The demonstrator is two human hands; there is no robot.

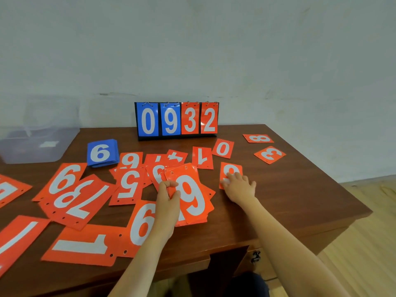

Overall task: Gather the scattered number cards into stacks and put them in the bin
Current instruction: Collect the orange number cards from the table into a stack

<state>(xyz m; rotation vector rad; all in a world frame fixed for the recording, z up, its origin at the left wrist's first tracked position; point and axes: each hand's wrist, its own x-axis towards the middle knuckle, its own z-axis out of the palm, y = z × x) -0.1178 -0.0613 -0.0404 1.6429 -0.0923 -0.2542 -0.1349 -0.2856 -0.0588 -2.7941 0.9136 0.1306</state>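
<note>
1. Number cards (128, 185) lie scattered over the brown table (300, 189), mostly red and overlapping. None can be seen in the clear bin (38, 144) at the far left, though its blurred walls hide part of the inside.
2. Left hand (168, 198) pinches a small held stack (190, 198) of red cards by one long edge, thumb on top, with a 6 or 9 showing. The cards are fanned, not squared. Risk: a one-edge pinch on glossy cards may let the lower ones slide out when another is added.
3. Right hand (240, 185) rests with straight, spread fingers on a lone red card (230, 171) and grips nothing. Risk: a flat card gives no edge to catch. It probably has to be dragged, and too hard a push could skate it away.
4. The "8" card (258, 138) and "3" card (270, 154) sit well apart from the rest, near the right edge. Risk: a careless sweep could knock them to the floor.
5. Large "1" card (81, 247) lies near the front edge. Risk: a forearm could brush it off.
6. Blue stack (102, 153) sits squared, just beside the red spread. Risk: raking nearby reds could topple it or mix the colours.
7. Scoreboard (176, 121) stands behind the spread. Risk: a far reach may bump it.
</note>
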